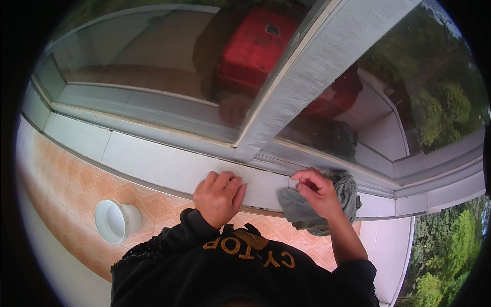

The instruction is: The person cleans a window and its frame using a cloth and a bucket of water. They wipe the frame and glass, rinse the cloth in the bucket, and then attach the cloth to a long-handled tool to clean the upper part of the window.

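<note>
My left hand (219,197) rests on the white tiled window sill (149,165), its fingers slightly curled and holding nothing visible. To the right, my right hand (318,192) is over a crumpled grey-green cloth (343,188), which spreads to both sides of it on the sill and hangs over the front edge. The thumb and index finger are bent towards each other, and the other fingers are partly hidden, so the hold on the cloth cannot be told. Beyond the hands stands a window with a whitish frame post (291,84) and a lower track (276,163).
A white bucket (115,221) stands on the orange patterned floor (161,211) at the left. Large glass panes (153,50) rise behind the sill, showing a red box-like thing (257,46). Green foliage (448,249) lies beyond a pale tiled ledge (387,249) at the right.
</note>
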The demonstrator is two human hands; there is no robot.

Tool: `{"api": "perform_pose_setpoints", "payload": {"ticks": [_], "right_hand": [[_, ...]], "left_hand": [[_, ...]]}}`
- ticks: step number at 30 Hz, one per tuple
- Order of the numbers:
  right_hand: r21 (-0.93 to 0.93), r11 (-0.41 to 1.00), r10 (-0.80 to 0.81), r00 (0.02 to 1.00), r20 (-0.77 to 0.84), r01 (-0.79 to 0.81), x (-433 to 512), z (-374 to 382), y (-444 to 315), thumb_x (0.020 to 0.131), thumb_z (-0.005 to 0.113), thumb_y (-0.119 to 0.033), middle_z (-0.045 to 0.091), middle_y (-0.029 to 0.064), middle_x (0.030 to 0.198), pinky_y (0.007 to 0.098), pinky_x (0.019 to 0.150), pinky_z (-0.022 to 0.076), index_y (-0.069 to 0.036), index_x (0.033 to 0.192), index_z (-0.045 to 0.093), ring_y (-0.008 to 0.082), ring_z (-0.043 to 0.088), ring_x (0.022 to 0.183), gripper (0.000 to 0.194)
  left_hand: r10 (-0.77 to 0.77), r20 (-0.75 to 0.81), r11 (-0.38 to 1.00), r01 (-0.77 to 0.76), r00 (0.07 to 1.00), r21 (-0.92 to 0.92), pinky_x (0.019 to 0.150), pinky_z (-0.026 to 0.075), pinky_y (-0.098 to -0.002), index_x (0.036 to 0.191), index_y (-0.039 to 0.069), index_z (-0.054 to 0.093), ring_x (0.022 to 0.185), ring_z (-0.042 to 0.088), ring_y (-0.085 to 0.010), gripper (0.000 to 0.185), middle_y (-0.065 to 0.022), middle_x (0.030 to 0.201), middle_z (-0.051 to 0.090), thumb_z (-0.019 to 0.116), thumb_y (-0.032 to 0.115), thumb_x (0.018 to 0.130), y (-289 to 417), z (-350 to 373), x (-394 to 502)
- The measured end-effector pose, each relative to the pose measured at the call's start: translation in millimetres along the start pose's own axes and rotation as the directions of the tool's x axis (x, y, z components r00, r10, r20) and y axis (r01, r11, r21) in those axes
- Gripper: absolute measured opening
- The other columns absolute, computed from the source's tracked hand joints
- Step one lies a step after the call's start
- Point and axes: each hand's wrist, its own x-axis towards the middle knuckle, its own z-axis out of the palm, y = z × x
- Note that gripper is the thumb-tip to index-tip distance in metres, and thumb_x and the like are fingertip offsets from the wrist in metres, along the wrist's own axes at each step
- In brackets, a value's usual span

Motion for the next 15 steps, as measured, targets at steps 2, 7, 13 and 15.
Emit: {"api": "perform_pose_setpoints", "payload": {"ticks": [2, 7, 13, 15], "right_hand": [[-0.005, 1.0, 0.002, 0.989, 0.145, -0.001, -24, -17, 1, 0.083, 0.068, -0.013, 0.056, 0.0054, 0.078, 0.0261, 0.057, 0.0448, -0.011, 0.099, 0.067, 0.0186, 0.051, 0.059, 0.016], [-0.357, 0.931, 0.042, 0.954, 0.298, 0.071, -61, -31, -11, 0.077, 0.073, -0.018, 0.06, 0.004, 0.081, 0.0307, 0.058, 0.0489, -0.013, 0.096, 0.069, 0.0188, 0.059, 0.065, 0.02], [-0.802, 0.579, -0.147, 0.986, 0.073, 0.145, -18, 2, -24, 0.078, 0.061, -0.009, 0.061, 0.0053, 0.083, 0.0375, 0.056, 0.0522, -0.011, 0.115, 0.06, 0.023, 0.063, 0.068, 0.037], [-0.849, 0.51, -0.103, 0.99, 0.097, 0.137, 0, 15, -11, 0.079, 0.056, -0.008, 0.061, 0.0067, 0.083, 0.0387, 0.054, 0.0512, -0.008, 0.121, 0.055, 0.0238, 0.063, 0.067, 0.042]], "left_hand": [[-0.01, -0.01, 1.0, 0.01, 1.0, 0.002, 0.055, 0.046, -0.0323, 0.08, 0.01, 0.063, 0.068, 0.055, -0.0223, 0.015, -0.0013, 0.083, 0.059, 0.073, 0.01, 0.069, 0, 1, -1], [0.007, -0.019, 0.999, -0.006, 1.0, 0.036, 0.055, 0.045, -0.0307, 0.079, 0.012, 0.063, 0.07, 0.054, -0.0187, 0.012, 0.0019, 0.085, 0.058, 0.072, 0.015, 0.072, 0, 4, -2], [0.016, -0.025, 0.999, -0.015, 1.0, 0.028, 0.055, 0.045, -0.0315, 0.08, 0.011, 0.064, 0.069, 0.054, -0.0202, 0.013, 0.0006, 0.084, 0.059, 0.072, 0.013, 0.071, -2, 4, -1], [0.007, -0.032, 1.0, -0.007, 0.999, 0.0, 0.055, 0.045, -0.0326, 0.08, 0.01, 0.064, 0.067, 0.054, -0.023, 0.014, -0.0018, 0.083, 0.059, 0.073, 0.01, 0.069, 1, 3, 0]]}}
